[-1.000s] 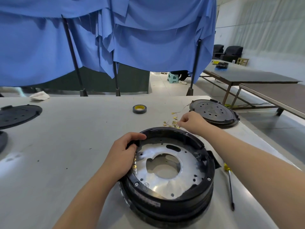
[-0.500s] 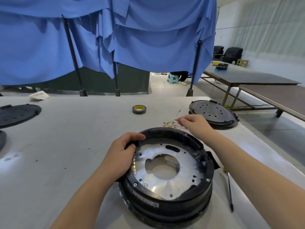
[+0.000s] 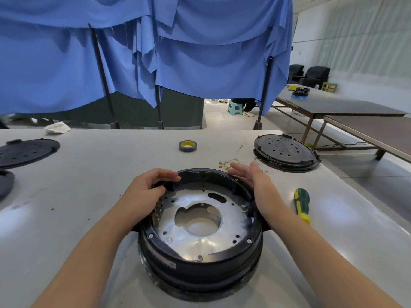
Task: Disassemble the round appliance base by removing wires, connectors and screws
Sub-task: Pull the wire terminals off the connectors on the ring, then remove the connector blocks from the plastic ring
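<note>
- Since the earlier frame, right hand [image 3: 255,181] has left the loose wires [image 3: 235,163] and now lies along the rim of the round base [image 3: 200,232].
- Black perforated cover [image 3: 26,152] sits at the left edge of the table [image 3: 89,185]; bare surface separates it from the base.
- Left hand [image 3: 144,192]: fingers curled, grasping the base's upper-left rim.
- Round base: table centre, open face up.
- Right hand: fingers straight, released, touching the rim.
- Screwdriver [image 3: 302,204]: just right, tip toward the near edge.

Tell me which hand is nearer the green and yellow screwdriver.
Right. The right hand rests on the base's far right rim, on the screwdriver's side; the left hand grips the opposite, left rim.
</note>
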`<state>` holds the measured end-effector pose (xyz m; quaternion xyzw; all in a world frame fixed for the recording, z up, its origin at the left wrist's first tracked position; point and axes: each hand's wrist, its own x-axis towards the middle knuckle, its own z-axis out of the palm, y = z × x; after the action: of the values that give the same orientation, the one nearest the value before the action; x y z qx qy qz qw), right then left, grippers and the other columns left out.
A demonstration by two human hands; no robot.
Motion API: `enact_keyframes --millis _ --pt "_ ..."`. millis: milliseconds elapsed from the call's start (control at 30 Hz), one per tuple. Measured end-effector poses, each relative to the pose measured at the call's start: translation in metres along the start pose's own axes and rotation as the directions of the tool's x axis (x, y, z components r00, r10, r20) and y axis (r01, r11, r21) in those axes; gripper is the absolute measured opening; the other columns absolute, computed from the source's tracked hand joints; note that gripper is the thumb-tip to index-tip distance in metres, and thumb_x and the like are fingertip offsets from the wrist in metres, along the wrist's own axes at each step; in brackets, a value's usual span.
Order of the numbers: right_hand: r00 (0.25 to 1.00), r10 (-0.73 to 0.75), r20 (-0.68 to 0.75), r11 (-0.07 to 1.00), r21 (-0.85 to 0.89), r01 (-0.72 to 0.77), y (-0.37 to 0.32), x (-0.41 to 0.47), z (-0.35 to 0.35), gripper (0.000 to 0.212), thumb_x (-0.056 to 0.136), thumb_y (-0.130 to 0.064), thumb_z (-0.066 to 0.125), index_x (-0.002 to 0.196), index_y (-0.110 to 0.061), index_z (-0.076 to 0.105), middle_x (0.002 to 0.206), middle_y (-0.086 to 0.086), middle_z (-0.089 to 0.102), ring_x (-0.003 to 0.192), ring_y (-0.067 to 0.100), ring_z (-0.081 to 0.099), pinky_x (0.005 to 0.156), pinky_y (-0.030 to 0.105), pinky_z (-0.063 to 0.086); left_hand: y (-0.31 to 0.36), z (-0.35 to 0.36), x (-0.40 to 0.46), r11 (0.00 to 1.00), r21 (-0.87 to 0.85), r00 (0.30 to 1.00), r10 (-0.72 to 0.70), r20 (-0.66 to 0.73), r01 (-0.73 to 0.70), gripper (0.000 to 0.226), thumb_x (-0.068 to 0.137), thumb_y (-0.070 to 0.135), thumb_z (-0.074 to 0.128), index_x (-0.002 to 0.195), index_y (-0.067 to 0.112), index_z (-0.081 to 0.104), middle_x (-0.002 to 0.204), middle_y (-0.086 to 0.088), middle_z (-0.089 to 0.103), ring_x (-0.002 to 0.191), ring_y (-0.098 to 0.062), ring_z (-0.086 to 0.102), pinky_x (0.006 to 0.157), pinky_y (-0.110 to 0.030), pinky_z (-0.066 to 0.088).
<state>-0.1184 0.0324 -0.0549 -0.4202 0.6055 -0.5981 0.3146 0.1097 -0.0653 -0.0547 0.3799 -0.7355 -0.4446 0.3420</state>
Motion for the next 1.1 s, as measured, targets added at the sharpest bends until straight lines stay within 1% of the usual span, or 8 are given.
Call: enact_keyframes --millis 100,233,333,400,533,667,867,1100 --pt "0.999 -0.043 0.026 0.998 -0.042 0.044 0.003 -0.001 -0.003 0.056 0.104 -0.04 0.014 0.124 -0.018 0.061 0.124 0.0 0.064 0.118 0.01 0.056 0.109 0.03 0.037 0.006 -0.002 -0.002 0.994 0.101 0.999 0.032 -0.01 -0.031 0.045 0.092 -0.008 0.046 0.096 0.032 0.067 0.103 0.015 0.072 0.107 0.001 0.06 0.093 -0.02 0.044" --pt "0.989 -0.12 0.084 0.983 -0.132 0.13 0.009 -0.01 -0.016 0.05 0.1 -0.047 0.019 0.123 -0.029 0.059 0.123 -0.01 0.063 0.117 -0.002 0.054 0.087 0.006 0.041 0.028 0.006 -0.01 0.896 0.422 0.985 0.167 -0.041 -0.134 0.032 0.093 0.008 0.049 0.1 0.036 0.063 0.1 0.026 0.061 0.08 0.008 0.056 0.067 -0.006 0.036" --pt "0.98 -0.165 0.108 0.967 -0.178 0.182 0.013 -0.018 -0.021 0.043 0.099 -0.04 0.028 0.123 -0.028 0.061 0.123 -0.016 0.061 0.116 -0.009 0.052 0.089 0.003 0.036 0.054 0.028 -0.014 0.908 0.375 0.981 0.194 0.019 -0.187 0.021 0.093 0.018 0.053 0.099 0.035 0.064 0.093 0.024 0.063 0.08 0.012 0.057 0.07 -0.005 0.039" --pt "0.974 -0.201 0.106 0.957 -0.19 0.219 0.016 -0.021 -0.02 0.051 0.089 -0.035 0.027 0.124 -0.024 0.061 0.125 -0.012 0.06 0.117 -0.005 0.051 0.096 0.01 0.039 0.069 0.049 -0.015 0.945 0.303 0.989 0.091 0.113 -0.122 0.011 0.093 0.031 0.055 0.095 0.032 0.065 0.09 0.018 0.067 0.082 0.006 0.061 0.073 -0.014 0.047" --pt "0.977 -0.197 0.08 0.971 -0.123 0.206 0.022 -0.019 -0.02 0.053 0.087 -0.033 0.028 0.127 -0.02 0.061 0.126 -0.003 0.062 0.122 0.008 0.054 0.103 0.031 0.043 0.082 0.092 -0.005 0.956 0.218 0.904 -0.261 0.338 0.194 0.034 0.097 0.043 0.047 0.102 0.013 0.061 0.088 -0.003 0.07 0.073 -0.018 0.068 0.075 -0.037 0.058" --pt "0.982 -0.182 0.052 0.979 -0.081 0.186 0.032 -0.014 -0.019 0.052 0.087 -0.035 0.029 0.124 -0.024 0.063 0.126 -0.008 0.063 0.121 0.004 0.054 0.106 0.04 0.042 0.081 0.111 0.008 0.893 0.224 0.786 -0.45 0.423 0.391 0.051 0.098 0.051 0.041 0.103 0.002 0.055 0.068 -0.012 0.066 0.049 -0.021 0.063 0.05 -0.027 0.055" --pt "0.983 -0.182 0.022 0.981 -0.069 0.183 0.041 -0.007 -0.019 0.053 0.083 -0.048 0.03 0.119 -0.031 0.066 0.121 -0.011 0.065 0.118 0.003 0.054 0.107 0.039 0.04 0.078 0.125 0.017 0.868 0.251 0.733 -0.496 0.465 0.428 0.058 0.096 0.06 0.037 0.081 0.006 0.054 0.051 -0.007 0.06 0.039 -0.015 0.059 0.038 -0.018 0.046" --pt "0.991 -0.134 0.014 0.989 -0.062 0.135 0.043 -0.002 -0.02 0.046 0.087 -0.038 0.033 0.116 -0.032 0.068 0.116 -0.014 0.068 0.114 0.002 0.057 0.105 0.038 0.043 0.067 0.129 0.017 0.896 0.217 0.741 -0.444 0.504 0.388 0.061 0.099 0.058 0.029 0.077 0.008 0.056 0.046 -0.003 0.059 0.036 -0.012 0.055 0.039 -0.015 0.04"
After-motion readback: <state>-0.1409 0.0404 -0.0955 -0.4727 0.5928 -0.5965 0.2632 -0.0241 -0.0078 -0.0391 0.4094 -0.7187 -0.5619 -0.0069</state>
